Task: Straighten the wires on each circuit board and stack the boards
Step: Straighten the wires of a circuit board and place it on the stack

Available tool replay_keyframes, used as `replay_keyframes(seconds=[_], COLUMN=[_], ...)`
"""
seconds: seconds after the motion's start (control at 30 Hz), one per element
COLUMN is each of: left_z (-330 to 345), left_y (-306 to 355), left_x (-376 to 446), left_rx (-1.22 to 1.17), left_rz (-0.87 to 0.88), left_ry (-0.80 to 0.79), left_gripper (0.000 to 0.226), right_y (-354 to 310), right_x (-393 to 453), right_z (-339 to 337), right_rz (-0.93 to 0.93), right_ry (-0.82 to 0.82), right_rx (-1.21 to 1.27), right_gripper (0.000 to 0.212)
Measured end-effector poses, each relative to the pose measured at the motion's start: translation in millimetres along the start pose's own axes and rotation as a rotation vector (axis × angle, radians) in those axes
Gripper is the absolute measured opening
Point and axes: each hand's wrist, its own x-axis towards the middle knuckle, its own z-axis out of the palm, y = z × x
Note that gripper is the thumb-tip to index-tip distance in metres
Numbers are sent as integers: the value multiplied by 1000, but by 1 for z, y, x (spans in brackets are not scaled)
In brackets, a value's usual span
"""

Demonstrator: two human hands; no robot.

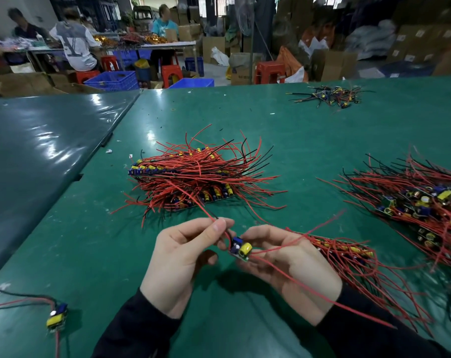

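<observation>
A small circuit board (240,249) with a blue and a yellow part sits between my hands above the green table (296,130). My right hand (286,259) holds the board from the right, fingers curled under it. My left hand (185,257) pinches the board's red and black wires (220,226) between thumb and forefinger just above the board. Other red wires run from the board over my right wrist. A row of stacked boards (348,250) with red wires lies just right of my right hand.
A large heap of boards with red wires (193,177) lies ahead at the middle. Another heap (420,200) lies at the right. A single board (56,316) lies near the front left. A small tangle (330,95) rests far right. People sit at a far table.
</observation>
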Motion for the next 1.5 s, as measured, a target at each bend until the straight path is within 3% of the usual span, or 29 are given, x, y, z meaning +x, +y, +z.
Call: replay_keyframes(seconds=[0.17,0.27,0.33,0.47,0.57,0.67,0.8,1.17,1.3,1.5], left_z=[-5,-5,-2,2,5,4,2,2,2,5], left_y=[0,-1,-3,-9,-11,-16,-19,-8,-7,-15], left_x=[1,1,0,-1,0,0,2,2,1,2], left_rx=[0,42,77,131,276,426,502,161,155,389], left_rz=[63,110,113,144,225,266,266,100,194,472], left_ry=[-112,-157,-177,-170,-60,38,10,-139,-137,-11], left_gripper=[19,21,20,17,14,19,8,27,19,9], right_y=[-8,-10,-5,1,0,3,6,-6,-6,-6], right_x=[2,-1,-3,-6,-6,-5,-5,-6,-6,-5], right_z=[-2,0,1,5,5,1,0,5,4,2], right_rz=[210,267,249,169,38,-73,-132,-19,-5,-1], right_ry=[-45,-76,-133,-98,-32,50,83,-151,-203,-223], right_rx=[159,-24,-203,-323,-412,-538,-611,-509,-446,-447], right_gripper=[33,21,19,39,12,15,14,12,11,16])
